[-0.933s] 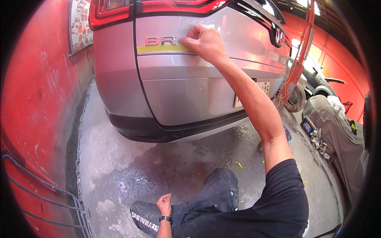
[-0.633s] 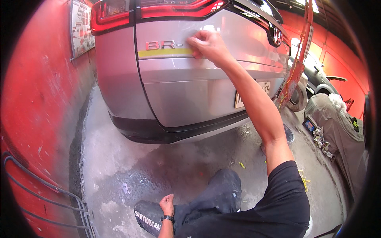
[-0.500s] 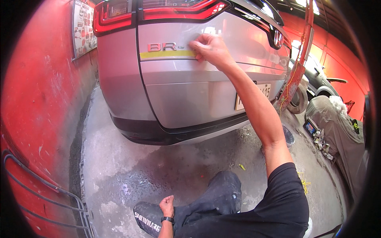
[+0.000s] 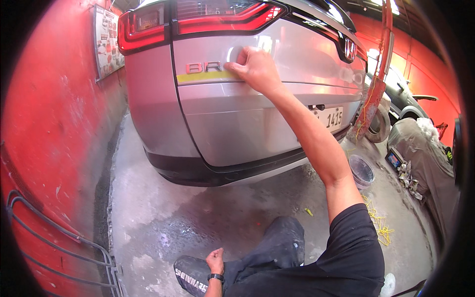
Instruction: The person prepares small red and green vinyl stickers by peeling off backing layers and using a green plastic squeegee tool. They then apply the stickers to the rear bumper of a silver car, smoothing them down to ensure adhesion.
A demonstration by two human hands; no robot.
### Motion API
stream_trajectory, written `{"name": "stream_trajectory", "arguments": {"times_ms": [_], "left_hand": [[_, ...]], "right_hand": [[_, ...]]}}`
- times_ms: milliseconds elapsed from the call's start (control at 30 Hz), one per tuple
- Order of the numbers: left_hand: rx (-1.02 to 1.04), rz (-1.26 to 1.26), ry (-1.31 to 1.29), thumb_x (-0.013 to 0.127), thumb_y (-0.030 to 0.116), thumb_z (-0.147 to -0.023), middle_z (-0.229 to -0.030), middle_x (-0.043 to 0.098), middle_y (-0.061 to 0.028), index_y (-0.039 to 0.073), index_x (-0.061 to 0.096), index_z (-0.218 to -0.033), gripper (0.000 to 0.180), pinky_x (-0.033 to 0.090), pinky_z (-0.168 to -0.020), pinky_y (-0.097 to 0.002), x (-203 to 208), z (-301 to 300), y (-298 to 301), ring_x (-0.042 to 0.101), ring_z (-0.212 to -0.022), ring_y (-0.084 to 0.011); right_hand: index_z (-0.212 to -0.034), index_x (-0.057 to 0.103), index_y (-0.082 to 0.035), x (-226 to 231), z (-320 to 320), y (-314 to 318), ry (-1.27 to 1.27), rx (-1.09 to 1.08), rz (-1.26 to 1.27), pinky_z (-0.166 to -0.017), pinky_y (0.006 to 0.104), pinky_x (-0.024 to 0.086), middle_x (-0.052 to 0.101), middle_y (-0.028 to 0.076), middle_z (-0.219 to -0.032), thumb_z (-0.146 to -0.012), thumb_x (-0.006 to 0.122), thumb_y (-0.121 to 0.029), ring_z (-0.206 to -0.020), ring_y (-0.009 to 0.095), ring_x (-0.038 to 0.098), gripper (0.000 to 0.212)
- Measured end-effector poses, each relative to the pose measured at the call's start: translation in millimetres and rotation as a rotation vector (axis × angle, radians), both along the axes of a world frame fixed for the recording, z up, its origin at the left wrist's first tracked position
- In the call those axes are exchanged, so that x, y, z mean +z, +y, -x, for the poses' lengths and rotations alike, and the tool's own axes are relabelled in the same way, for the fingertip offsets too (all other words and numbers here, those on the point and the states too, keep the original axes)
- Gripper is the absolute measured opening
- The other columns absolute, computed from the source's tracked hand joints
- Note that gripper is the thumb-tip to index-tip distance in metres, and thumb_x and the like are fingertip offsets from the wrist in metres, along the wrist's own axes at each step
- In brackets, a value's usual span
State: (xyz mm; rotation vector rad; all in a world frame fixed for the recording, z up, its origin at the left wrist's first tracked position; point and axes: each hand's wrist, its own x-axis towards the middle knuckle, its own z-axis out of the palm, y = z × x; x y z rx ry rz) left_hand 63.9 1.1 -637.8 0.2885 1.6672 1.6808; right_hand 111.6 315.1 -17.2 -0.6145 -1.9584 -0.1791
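My right hand (image 4: 256, 71) reaches up to the silver tailgate (image 4: 237, 128) of a car, fingers curled and thumb at the right end of the chrome letter emblem (image 4: 203, 67). What lies between thumb and fingers, if anything, is hidden. Directly below the letters runs a strip of yellow tape (image 4: 205, 76), its right part passing behind my hand. Down by my leg, my left hand (image 4: 215, 260) is loosely closed over the dark trousers, with nothing visible in it.
A red tail light (image 4: 222, 22) sits above the emblem. To the left stands a red wall (image 4: 54, 99) with bent pipes (image 4: 59, 232). At right are a clear bucket (image 4: 361, 171), yellow cord (image 4: 380, 227), a tyre (image 4: 378, 123) and a grey cover (image 4: 415, 148).
My right hand has moved a little left along the emblem, and now covers the small dash that showed before. The view has shifted slightly; my left hand stays by the leg.
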Motion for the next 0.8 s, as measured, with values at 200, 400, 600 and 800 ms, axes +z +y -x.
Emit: {"name": "stream_trajectory", "arguments": {"times_ms": [200,400,600,800], "left_hand": [[0.015,-0.001,-0.086,0.078,0.022,-0.089,-0.069,0.055,0.0067,0.001,0.072,-0.091,0.022,0.033,-0.049,-0.0215,-7,8,6,0.043,-0.055,-0.0025],[0.007,-0.012,-0.397,0.073,0.025,-0.094,-0.062,0.041,0.0076,0.006,0.068,-0.089,0.02,0.026,-0.041,-0.0239,25,25,2,0.034,-0.046,-0.0048],[0.019,-0.028,-0.454,0.072,0.026,-0.095,-0.058,0.035,0.0083,0.006,0.067,-0.091,0.02,0.023,-0.04,-0.024,24,23,-5,0.028,-0.042,-0.0046],[0.009,-0.017,-0.443,0.071,0.027,-0.095,-0.062,0.036,0.008,0.005,0.066,-0.094,0.022,0.024,-0.041,-0.0238,28,22,-11,0.03,-0.045,-0.0048]], "right_hand": [[-0.083,0.068,0.003,12,-9,0,0.028,0.184,0.37,-0.056,0.0315,0.05,0.064,0.007,-0.066,-0.089,0.074,-0.038,-0.059,0.013,0.063,0.042],[-0.087,0.067,0.002,-7,-56,5,0.222,0.38,0.529,-0.052,0.0252,0.049,0.063,0.004,-0.072,-0.097,0.065,-0.034,-0.058,0.01,0.06,0.038],[-0.086,0.068,0.003,-23,-62,10,0.331,0.339,0.538,-0.049,0.0279,0.047,0.062,0.006,-0.064,-0.094,0.068,-0.031,-0.053,0.011,0.06,0.035],[-0.085,0.07,0.004,-18,-53,14,0.138,0.184,0.254,-0.054,0.0344,0.049,0.065,0.012,-0.062,-0.091,0.071,-0.03,-0.055,0.017,0.063,0.035]]}}
